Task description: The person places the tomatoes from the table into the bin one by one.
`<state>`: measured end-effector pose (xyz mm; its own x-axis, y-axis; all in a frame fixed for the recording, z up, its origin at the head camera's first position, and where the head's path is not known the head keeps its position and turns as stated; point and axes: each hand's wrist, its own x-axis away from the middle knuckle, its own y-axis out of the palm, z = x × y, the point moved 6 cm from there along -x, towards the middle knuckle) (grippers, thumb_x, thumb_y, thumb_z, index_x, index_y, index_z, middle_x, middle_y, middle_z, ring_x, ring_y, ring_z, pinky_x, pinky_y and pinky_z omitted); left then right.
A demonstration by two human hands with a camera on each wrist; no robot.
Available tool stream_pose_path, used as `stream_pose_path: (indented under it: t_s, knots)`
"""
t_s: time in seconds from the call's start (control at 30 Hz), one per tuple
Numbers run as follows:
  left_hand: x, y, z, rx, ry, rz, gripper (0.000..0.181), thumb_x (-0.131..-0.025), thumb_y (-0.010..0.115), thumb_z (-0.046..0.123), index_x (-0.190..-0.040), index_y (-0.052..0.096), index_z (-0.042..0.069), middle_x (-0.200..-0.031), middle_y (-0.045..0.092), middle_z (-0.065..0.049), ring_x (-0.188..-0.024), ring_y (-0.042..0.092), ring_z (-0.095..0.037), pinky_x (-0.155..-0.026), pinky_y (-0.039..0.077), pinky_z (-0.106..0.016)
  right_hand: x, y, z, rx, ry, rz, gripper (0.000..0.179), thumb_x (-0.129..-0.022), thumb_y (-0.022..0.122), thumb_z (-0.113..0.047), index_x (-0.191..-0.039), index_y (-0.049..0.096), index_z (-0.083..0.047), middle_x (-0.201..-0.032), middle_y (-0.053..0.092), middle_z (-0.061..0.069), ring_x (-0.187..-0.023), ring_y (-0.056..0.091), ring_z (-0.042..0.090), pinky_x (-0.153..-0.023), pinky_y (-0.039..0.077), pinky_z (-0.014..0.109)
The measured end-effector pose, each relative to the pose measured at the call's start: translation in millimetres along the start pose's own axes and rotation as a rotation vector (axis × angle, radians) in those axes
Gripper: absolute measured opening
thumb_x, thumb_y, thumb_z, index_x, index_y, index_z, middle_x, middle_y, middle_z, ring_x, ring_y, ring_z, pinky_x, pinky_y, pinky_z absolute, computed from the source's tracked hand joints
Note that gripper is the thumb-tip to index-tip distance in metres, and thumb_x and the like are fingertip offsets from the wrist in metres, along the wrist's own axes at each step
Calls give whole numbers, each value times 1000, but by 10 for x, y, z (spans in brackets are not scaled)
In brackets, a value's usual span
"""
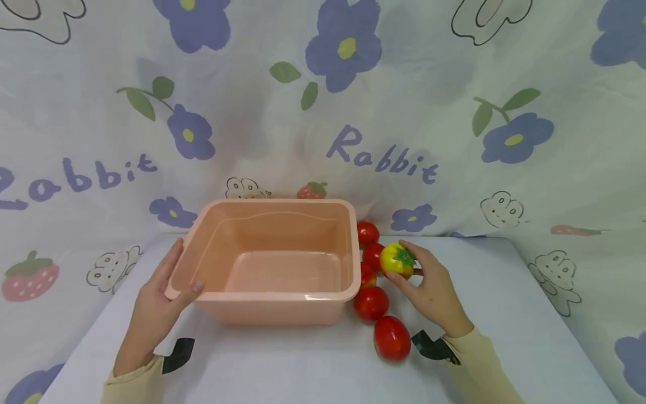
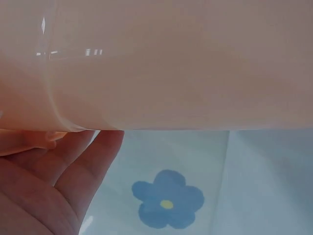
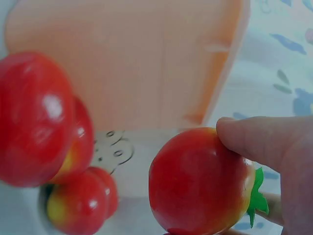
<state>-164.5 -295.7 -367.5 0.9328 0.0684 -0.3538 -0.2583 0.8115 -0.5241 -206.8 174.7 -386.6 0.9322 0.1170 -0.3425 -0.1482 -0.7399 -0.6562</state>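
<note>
A peach-coloured plastic basin (image 1: 280,311) stands on the table, its inside bare. My left hand (image 1: 151,314) grips the basin's left front corner, thumb over the rim; in the left wrist view its fingers (image 2: 90,169) reach under the rim. At the basin's right side, my right hand (image 1: 435,289) pinches a toy tomato (image 1: 393,261) between thumb and fingers. In the right wrist view that tomato (image 3: 198,183) is red, paling to yellow near its green leaf. More red tomatoes (image 1: 371,303) sit in a rough line along the basin's right wall.
The nearest tomato (image 1: 392,338) lies in front of the others, by the right wrist. White cloth covers the table (image 1: 282,365), and a patterned curtain (image 1: 252,112) hangs behind it. Each wrist wears a black mount, such as the left mount (image 1: 179,356).
</note>
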Motion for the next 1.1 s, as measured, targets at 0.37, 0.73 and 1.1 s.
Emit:
stream_pose_path:
  t_s: [0.37, 0.73, 1.1]
  knots:
    - [20, 4, -1, 17, -6, 1, 86, -92, 72, 8, -161, 26, 29, -162, 32, -8, -124, 40, 11, -92, 37, -1, -26, -90, -268, -63, -72, 81, 71, -85, 82, -17, -147, 48, -8, -144, 52, 12, -126, 51, 32, -88, 57, 54]
    - [34, 3, 0, 18, -26, 6, 86, -92, 72, 9, -160, 25, 30, -162, 33, -9, -123, 42, 10, -89, 39, -2, -29, -121, -486, -103, -99, 131, 69, -85, 82, -18, -146, 50, -12, -149, 45, 13, -129, 48, 32, -89, 55, 56]
    - [54, 7, 12, 8, -24, 14, 85, -92, 72, 9, -160, 26, 30, -161, 33, -10, -123, 41, 11, -90, 39, -2, -54, -111, -672, -164, -100, 148, 68, -85, 81, -20, -146, 51, -12, -144, 47, 11, -128, 48, 27, -92, 55, 53]
